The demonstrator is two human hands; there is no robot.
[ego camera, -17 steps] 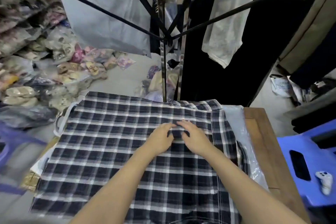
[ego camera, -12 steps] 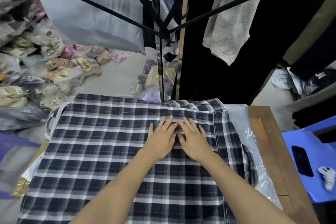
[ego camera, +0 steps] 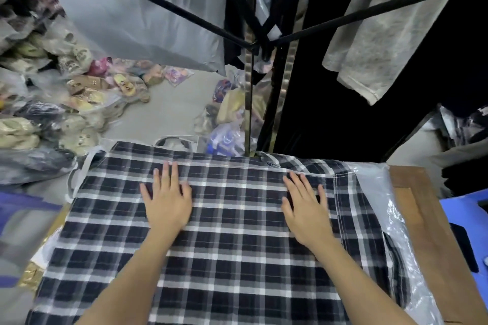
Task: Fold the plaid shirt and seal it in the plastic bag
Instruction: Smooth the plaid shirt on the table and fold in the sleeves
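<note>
At the far left, bagged footwear (ego camera: 79, 87) is piled on the floor, well apart from the work. The plaid shirt (ego camera: 224, 245) is spread flat across the near middle, its far edge reaching the table's far side. The left hand (ego camera: 167, 202) is laid open, palm down, on the cloth left of centre. The right hand (ego camera: 306, 208) is pressed flat, fingers spread, nearer the shirt's stitched right edge; nothing is gripped by either. A clear plastic bag (ego camera: 383, 206) lies just right of the shirt, partly under it, on the wooden table (ego camera: 412, 192).

Folding is judged not yet begun. Creases could be trapped if smoothing is uneven. The bag could be dragged or slid off the table when the right side is folded, since the cloth overlaps it.

No legible writing or brand is visible; yellowish marks on a dark hanging item above are too blurred to be read.
</note>
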